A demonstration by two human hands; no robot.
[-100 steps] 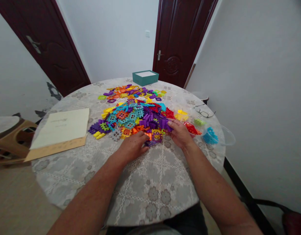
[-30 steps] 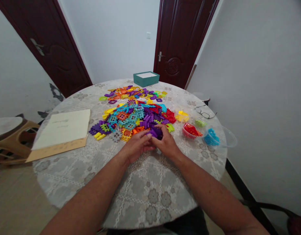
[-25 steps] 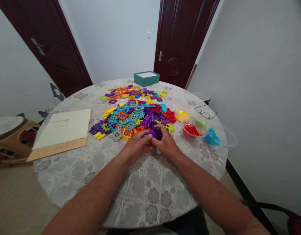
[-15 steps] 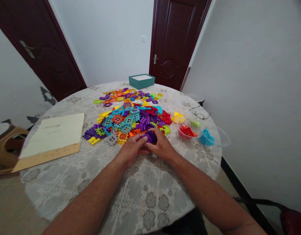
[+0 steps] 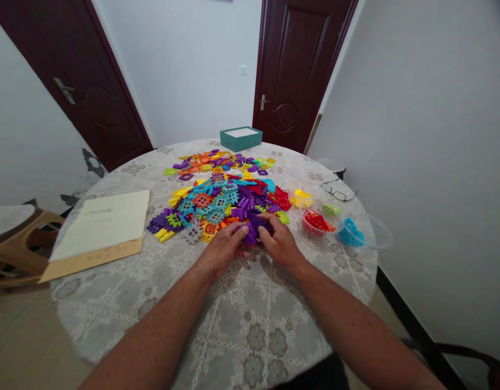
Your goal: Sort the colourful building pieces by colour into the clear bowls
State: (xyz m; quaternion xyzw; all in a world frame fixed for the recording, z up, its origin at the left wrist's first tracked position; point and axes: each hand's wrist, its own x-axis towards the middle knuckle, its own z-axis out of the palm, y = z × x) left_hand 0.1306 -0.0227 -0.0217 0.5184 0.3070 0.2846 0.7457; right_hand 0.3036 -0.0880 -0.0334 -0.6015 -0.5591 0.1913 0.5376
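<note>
My left hand (image 5: 229,242) and my right hand (image 5: 279,238) meet at the near edge of a heap of plastic building pieces (image 5: 221,201). Between them are purple building pieces (image 5: 253,231), gripped from both sides by thumbs and fingers. Whether these are joined to each other I cannot tell. Close behind my hands the heap mixes turquoise, purple, red, orange, yellow and green notched squares. A grey square piece (image 5: 193,233) lies left of my left hand. Right of my right hand stands a clear bowl of red pieces (image 5: 315,223).
Blue pieces (image 5: 351,234) lie in a clear tub at the right, with yellow pieces (image 5: 302,198), green pieces (image 5: 331,209) and eyeglasses (image 5: 339,195) near. A second scattered pile (image 5: 221,162) and a teal box (image 5: 241,140) are farther back. Paper sheets (image 5: 103,223) lie left.
My hands have moved slightly apart, and more of the purple pieces shows between them. The whole view has shifted a little, so everything appears farther right.
</note>
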